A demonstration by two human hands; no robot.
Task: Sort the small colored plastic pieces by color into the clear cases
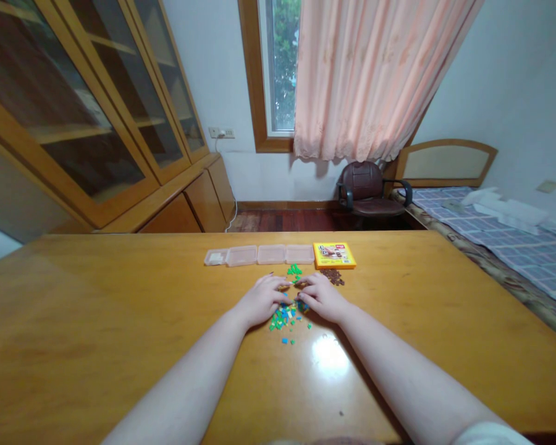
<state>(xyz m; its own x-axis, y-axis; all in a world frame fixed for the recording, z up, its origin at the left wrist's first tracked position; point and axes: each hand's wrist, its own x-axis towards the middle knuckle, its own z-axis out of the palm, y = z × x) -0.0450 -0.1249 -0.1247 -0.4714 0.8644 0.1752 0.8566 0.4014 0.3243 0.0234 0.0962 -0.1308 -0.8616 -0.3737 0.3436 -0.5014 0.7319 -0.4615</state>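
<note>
My left hand (264, 298) reaches over a pile of small building bricks (282, 316) in blue, green and pale yellow. Its index finger and thumb are stretched out and apart, near loose bricks. Facing it from the other side, my right hand (323, 298) has its thumb and forefinger apart at the pile's edge. I see no brick gripped in either hand, though the fingertips cover part of the pile. Just beyond the fingers lies a small heap of green bricks (294, 269). A heap of brown bricks (334, 276) sits behind my right hand.
A row of shallow clear plastic trays (272, 254) runs along the table's (120, 334) far side. At its right end lies a yellow box (334, 255). Stray bricks lie near me, including a blue brick (285, 340). An office chair (368, 188) stands beyond the table.
</note>
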